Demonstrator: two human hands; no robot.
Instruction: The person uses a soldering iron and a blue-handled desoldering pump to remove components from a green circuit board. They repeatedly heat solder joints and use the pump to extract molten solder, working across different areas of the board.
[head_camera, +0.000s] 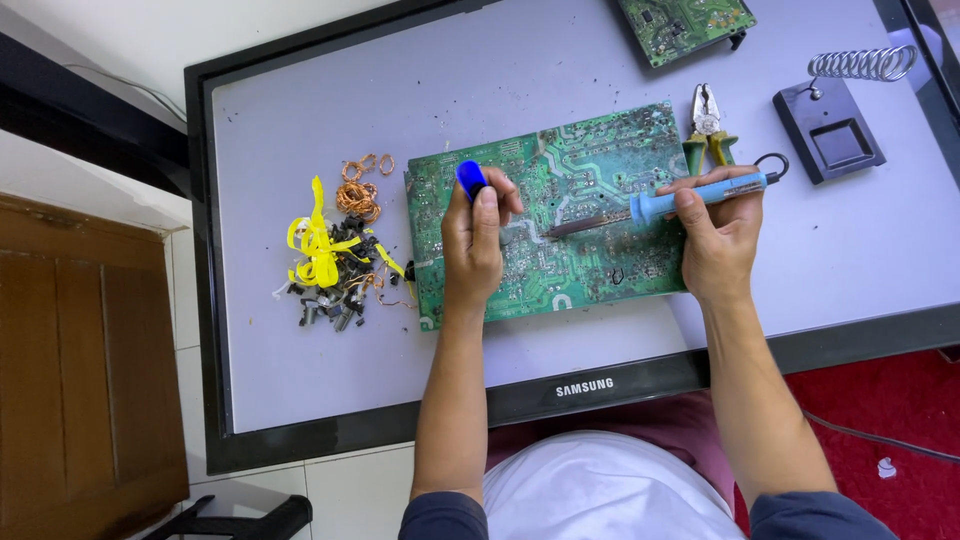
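My left hand (473, 235) on green circuit board (545, 215), fingers clenched around blue tool (470, 178), tip down on board. My right hand (718, 228) grasps soldering iron (668, 204) by blue handle, metal tip touching board middle. Board lies flat on grey panel (300, 120) serving as tabletop. One pair of pliers (707, 125) just beyond board. One black iron stand (828, 130) at right. Second circuit board (685, 25) at top edge. One pile of scrap (335, 255), yellow tape and copper wire, left of board.

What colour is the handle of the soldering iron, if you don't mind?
Light blue; the soldering iron in the right hand shows best in the head view.
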